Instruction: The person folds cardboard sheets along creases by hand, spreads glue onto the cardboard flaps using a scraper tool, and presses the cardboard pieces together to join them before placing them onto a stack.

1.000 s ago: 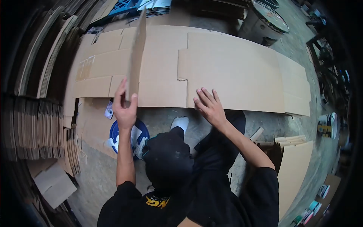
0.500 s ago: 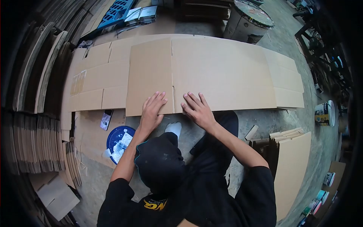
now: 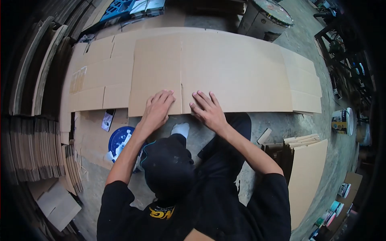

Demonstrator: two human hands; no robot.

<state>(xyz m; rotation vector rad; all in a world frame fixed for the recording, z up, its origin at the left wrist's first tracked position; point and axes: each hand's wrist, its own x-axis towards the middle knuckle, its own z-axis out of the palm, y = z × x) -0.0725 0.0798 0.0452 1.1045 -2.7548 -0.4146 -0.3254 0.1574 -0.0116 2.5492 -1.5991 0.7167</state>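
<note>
A brown cardboard sheet [image 3: 237,72] lies flat in front of me, with a slit and crease running from its near edge towards the back. Left of that crease, my left hand [image 3: 159,106] rests on the near edge, its fingers slightly bent and holding nothing. Just right of the crease, my right hand [image 3: 207,110] presses down with its fingers spread. Underneath, a larger cardboard piece [image 3: 90,80] with cut flaps and a strip of tape sticks out on the left, and more flaps [image 3: 303,82] show on the right.
A blue round tub [image 3: 120,138] with white stuff in it and a phone [image 3: 107,120] are at the left. Folded cardboard [image 3: 309,172] stands at the right. A drum [image 3: 265,20] is behind, a paint bucket [image 3: 341,121] far right, cardboard stacks [image 3: 36,148] far left.
My left hand has shifted slightly, its fingers a little more bent. The whole view has moved a little, so the cardboard appears higher and further left. My right hand stays by the crease.
</note>
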